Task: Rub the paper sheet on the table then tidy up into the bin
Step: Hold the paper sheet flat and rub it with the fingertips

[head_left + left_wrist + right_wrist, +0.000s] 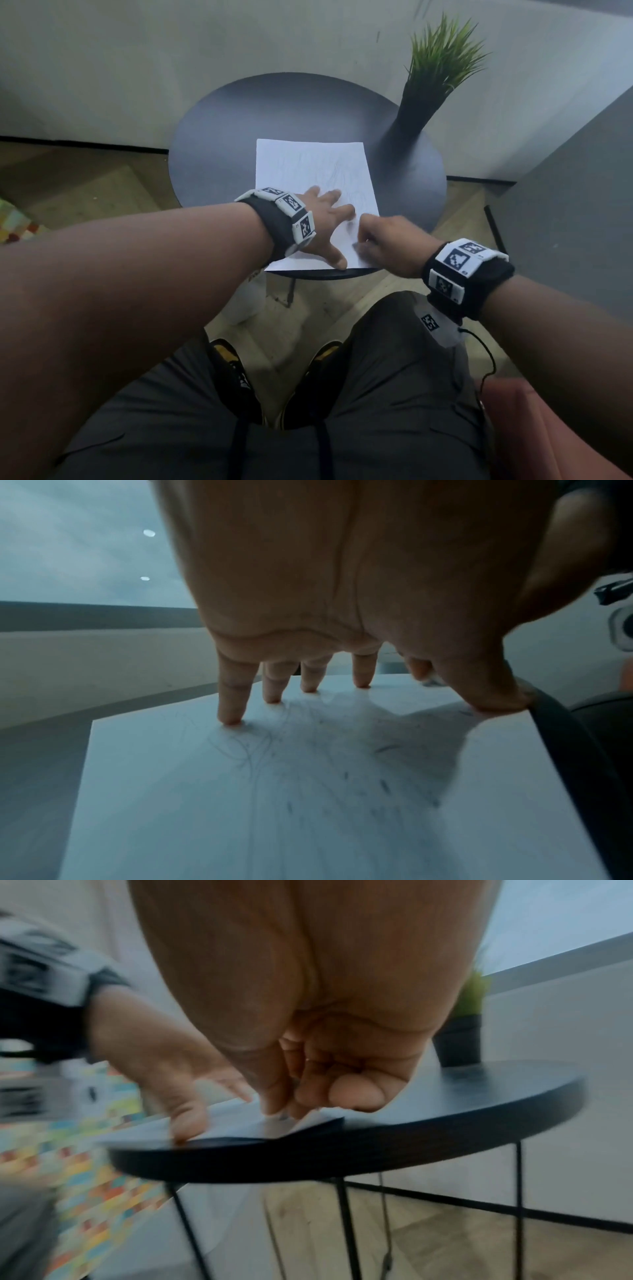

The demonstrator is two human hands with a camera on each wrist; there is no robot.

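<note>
A white paper sheet (315,164) with faint pencil scribbles lies on the round dark table (222,137). My left hand (325,219) is spread flat on the sheet's near half, and its fingertips (232,718) press the paper (240,804) down. My right hand (380,240) is curled at the sheet's near right corner. It pinches a small pale eraser-like piece (282,1117) against the paper (240,1123). The same piece shows as a white bit (430,680) past my left thumb. Most of it is hidden by the fingers.
A black pot with green grass-like leaves (442,61) stands on the table's far right. A white container (246,301) sits on the wooden floor under the near left rim, beside thin black legs (346,1218). A grey cabinet (565,205) is on the right.
</note>
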